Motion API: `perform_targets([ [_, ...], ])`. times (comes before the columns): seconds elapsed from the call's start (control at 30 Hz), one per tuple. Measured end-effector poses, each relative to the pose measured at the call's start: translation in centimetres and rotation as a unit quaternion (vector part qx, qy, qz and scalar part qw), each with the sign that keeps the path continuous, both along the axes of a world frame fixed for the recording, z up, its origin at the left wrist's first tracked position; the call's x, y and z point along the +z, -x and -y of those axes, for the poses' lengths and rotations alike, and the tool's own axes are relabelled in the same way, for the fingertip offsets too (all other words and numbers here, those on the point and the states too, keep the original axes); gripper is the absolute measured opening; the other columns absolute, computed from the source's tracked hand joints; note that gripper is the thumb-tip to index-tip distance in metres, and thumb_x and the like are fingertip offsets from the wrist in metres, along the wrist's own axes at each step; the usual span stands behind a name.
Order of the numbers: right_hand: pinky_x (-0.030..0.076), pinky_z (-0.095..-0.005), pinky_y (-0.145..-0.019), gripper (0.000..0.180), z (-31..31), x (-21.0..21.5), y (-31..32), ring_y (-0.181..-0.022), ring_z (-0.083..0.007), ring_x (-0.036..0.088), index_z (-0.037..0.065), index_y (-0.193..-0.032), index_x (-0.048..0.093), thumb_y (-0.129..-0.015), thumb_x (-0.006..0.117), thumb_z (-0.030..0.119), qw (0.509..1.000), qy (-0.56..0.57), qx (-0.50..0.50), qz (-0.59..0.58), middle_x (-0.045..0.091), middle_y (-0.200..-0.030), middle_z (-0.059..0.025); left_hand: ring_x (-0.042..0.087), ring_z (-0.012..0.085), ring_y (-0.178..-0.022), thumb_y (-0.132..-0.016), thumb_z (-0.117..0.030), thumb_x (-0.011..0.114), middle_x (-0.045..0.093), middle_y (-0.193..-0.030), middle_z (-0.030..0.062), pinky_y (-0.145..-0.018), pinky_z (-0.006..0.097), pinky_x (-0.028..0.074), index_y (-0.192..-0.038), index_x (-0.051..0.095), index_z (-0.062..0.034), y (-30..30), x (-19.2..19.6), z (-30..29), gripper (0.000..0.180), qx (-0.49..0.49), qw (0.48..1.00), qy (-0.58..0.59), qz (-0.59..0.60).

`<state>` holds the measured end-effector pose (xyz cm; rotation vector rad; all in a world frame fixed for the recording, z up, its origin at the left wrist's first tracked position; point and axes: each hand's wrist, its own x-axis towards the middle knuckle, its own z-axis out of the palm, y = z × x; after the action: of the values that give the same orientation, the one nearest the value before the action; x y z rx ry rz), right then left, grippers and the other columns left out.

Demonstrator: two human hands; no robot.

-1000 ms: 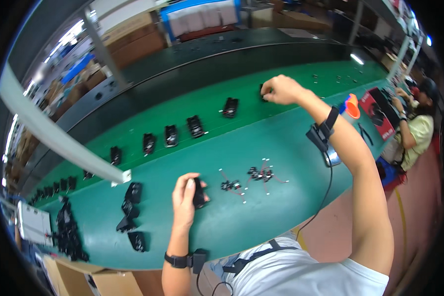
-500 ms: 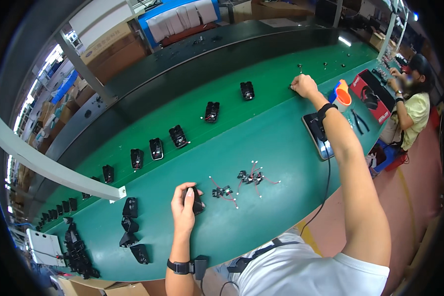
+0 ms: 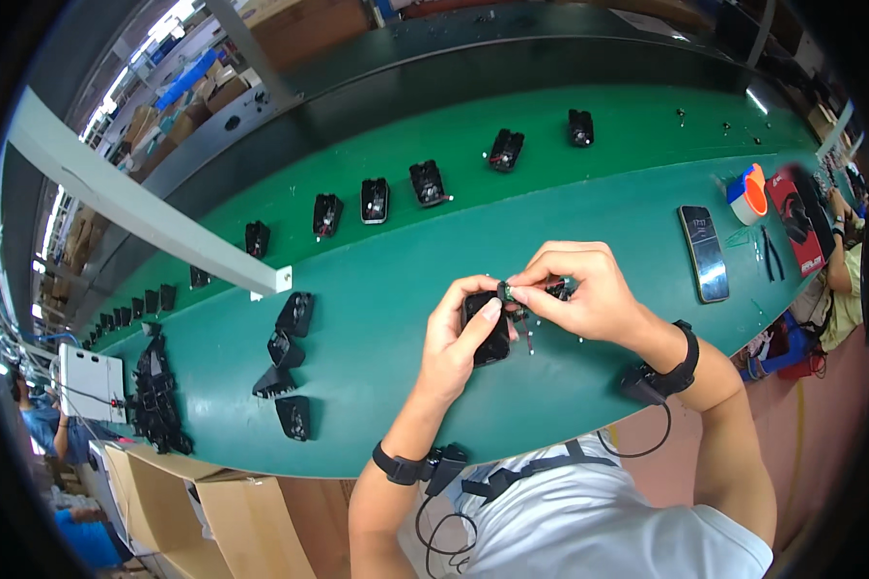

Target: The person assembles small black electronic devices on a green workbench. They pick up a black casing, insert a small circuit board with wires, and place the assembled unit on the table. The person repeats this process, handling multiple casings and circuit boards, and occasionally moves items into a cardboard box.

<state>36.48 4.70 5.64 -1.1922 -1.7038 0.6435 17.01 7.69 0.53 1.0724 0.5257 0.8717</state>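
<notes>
My left hand [image 3: 459, 333] grips a small black plastic housing [image 3: 488, 338] just above the green bench [image 3: 377, 289]. My right hand [image 3: 579, 289] pinches a tiny dark part [image 3: 504, 289] against the top of that housing. A few small loose parts [image 3: 558, 288] lie on the bench under my right hand, partly hidden by the fingers. Both wrists wear black bands with cables.
Several black housings [image 3: 290, 357] lie to the left of my hands, and a row of them [image 3: 425, 181] runs along the far strip. A phone [image 3: 705, 253], a tape roll [image 3: 746, 193], pliers [image 3: 770, 253] and a red box [image 3: 799, 227] sit right. Another person [image 3: 845, 270] sits at far right.
My right hand came back from the far right of the bench to the housing in my left hand. The left hand lifted the housing off the bench.
</notes>
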Motion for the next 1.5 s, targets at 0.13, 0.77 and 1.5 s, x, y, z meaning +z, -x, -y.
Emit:
perform_targets([
  [0.13, 0.054, -0.0273, -0.06, 0.01, 1.2, -0.8, 1.6, -0.071, -0.0158, 0.068, 0.002, -0.091, 0.074, -0.081, 0.074, 0.004, 0.999, -0.035, -0.031, -0.019, 0.07, -0.084, -0.0087, 0.067, 0.019, -0.08, -0.097, -0.02, 0.058, 0.066, -0.098, 0.0129, -0.074, 0.031, 0.054, -0.116, 0.056, -0.0002, 0.5, -0.1, 0.3, 0.027, -0.008, 1.0, -0.023, 0.009],
  [0.77, 0.05, -0.0287, -0.068, 0.016, 2.7, -2.8, 2.2, -0.094, -0.0219, 0.061, 0.004, -0.086, 0.072, -0.072, 0.079, 0.001, 0.986, -0.153, -0.02, 0.06, 0.064, -0.108, -0.0114, 0.059, 0.0165, -0.106, -0.106, -0.041, 0.038, 0.057, -0.118, 0.0099, -0.089, 0.032, 0.05, -0.136, 0.041, -0.0096, 0.3, -0.7, 0.1, 0.044, -0.046, 0.993, 0.07, 0.083],
  [1.5, 0.054, -0.0292, -0.078, 0.008, 1.9, -3.3, 0.3, -0.094, -0.0174, 0.065, 0.001, -0.093, 0.067, -0.086, 0.07, 0.003, 0.991, -0.009, -0.02, -0.134, 0.065, -0.11, -0.0116, 0.067, 0.0194, -0.099, -0.095, -0.017, 0.063, 0.061, -0.119, 0.0122, -0.082, 0.031, 0.058, -0.135, 0.046, 0.0016, 0.9, -0.3, -0.2, 0.047, -0.053, 0.991, 0.089, 0.084],
])
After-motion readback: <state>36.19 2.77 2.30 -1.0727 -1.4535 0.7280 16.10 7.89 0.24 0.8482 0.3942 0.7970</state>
